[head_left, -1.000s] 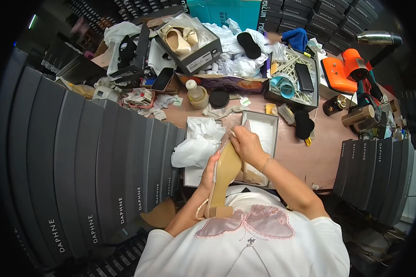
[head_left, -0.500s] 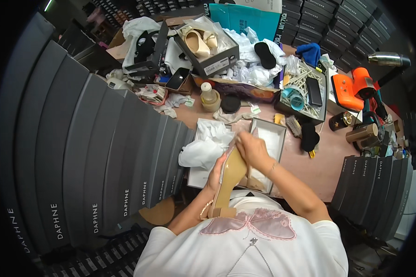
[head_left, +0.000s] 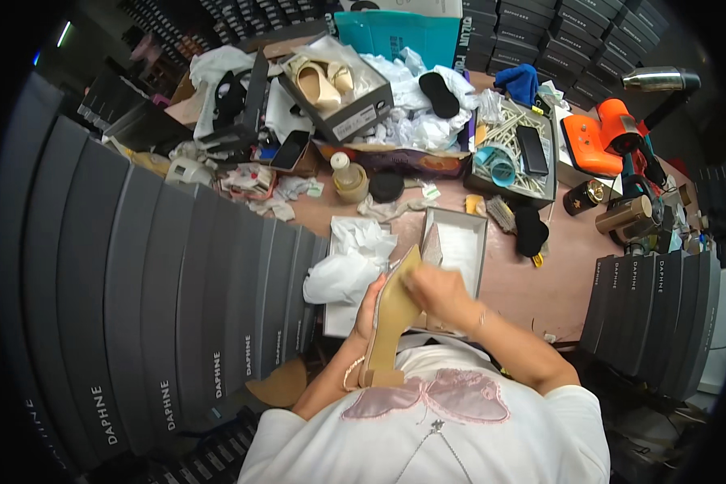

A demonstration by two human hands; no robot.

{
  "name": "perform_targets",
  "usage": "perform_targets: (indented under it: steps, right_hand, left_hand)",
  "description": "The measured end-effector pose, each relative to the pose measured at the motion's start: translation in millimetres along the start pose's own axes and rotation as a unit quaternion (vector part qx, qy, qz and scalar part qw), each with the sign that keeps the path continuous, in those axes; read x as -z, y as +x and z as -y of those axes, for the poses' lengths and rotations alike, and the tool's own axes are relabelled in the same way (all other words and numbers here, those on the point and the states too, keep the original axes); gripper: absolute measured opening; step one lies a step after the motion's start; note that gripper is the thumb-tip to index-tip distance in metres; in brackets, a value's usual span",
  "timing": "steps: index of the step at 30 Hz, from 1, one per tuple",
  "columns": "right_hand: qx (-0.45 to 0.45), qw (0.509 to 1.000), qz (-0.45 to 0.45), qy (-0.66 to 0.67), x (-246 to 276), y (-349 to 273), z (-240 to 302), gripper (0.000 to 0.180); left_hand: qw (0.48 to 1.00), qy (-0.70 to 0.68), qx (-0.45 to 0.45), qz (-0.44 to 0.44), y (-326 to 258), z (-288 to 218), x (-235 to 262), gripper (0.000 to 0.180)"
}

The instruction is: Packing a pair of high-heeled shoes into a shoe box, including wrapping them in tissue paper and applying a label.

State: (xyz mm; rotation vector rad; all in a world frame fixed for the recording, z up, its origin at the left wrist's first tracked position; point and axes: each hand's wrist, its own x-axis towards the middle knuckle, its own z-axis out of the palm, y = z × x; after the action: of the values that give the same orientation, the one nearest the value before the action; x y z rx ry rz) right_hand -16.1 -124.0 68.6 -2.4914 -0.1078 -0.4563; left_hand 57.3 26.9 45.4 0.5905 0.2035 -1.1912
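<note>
A tan heeled shoe (head_left: 394, 319) is held in front of my chest, its sole turned up and its block heel toward me. My left hand (head_left: 369, 309) wraps round the shoe's left side. My right hand (head_left: 442, 295) is closed and slightly blurred, its curled fingers against the sole's front part; anything inside them is hidden. Behind the shoe lies an open grey shoebox (head_left: 482, 246) with a white inside, partly covered by my right hand. White tissue paper (head_left: 348, 262) sits in the tray beside it on the left.
Stacked grey shoeboxes (head_left: 169, 282) rise at my left, and another stack (head_left: 653, 315) at my right. Across the table stand a bottle (head_left: 349, 179), a box of white sticks (head_left: 515, 194), an orange device (head_left: 590, 147) and a box with cream shoes (head_left: 363, 121). A brush (head_left: 502, 216) lies right of the open box.
My right hand has moved from the shoe's toe tip down along the sole toward me. My left hand keeps its hold on the shoe. The whole view has shifted slightly.
</note>
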Motion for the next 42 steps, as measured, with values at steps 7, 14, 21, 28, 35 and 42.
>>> perform_targets:
  steps: [7,14,21,28,35,42]
  right_hand:
    - [-0.023,1.0,-0.016,-0.009,5,1,-9,0.011]
    - [0.09,0.987,0.123,0.056,13,-8,43,0.01]
    - [0.16,0.983,0.065,0.059,18,14,59,0.013]
    - [0.019,0.996,0.081,0.013,-8,22,19,0.01]
    - [0.036,0.997,0.062,-0.032,-10,24,20,0.012]
    - [0.045,0.99,0.131,0.006,11,5,23,0.012]
  left_hand:
    - [1.0,-0.029,0.013,-0.001,0,8,11,0.062]
    - [1.0,0.001,-0.016,0.003,1,7,4,0.055]
    - [0.996,-0.06,0.01,0.059,4,1,17,0.052]
    - [0.999,0.012,-0.029,-0.01,-11,2,0,0.047]
    - [1.0,-0.01,-0.006,0.009,-10,1,2,0.046]
    - [0.999,-0.041,0.03,0.012,-10,-4,-9,0.048]
